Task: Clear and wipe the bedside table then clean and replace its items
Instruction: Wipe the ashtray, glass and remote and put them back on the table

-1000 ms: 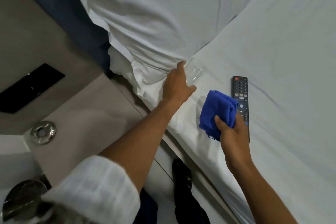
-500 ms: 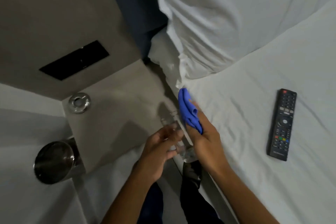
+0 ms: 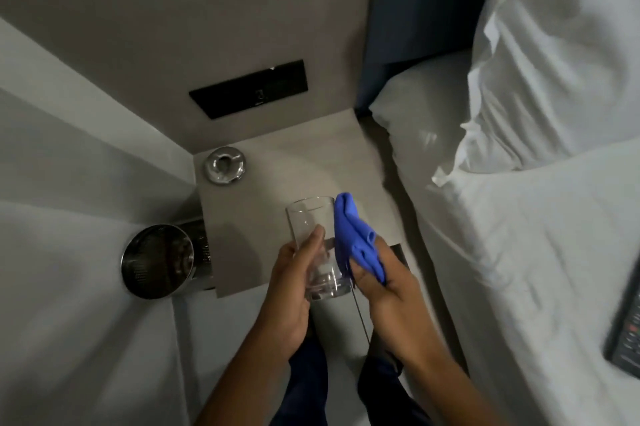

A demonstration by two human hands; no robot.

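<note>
- The left hand grips the clear glass above the front edge of the table; smooth walls could slip and it would drop to the floor.
- The right hand clenches the blue cloth against the glass side; a hard push could twist it loose.
- The glass looks empty; the ashtray too.
- The metal bin: contents unclear.

Bare forearms, no sleeves in view, dark navy trousers, bare hands
</note>
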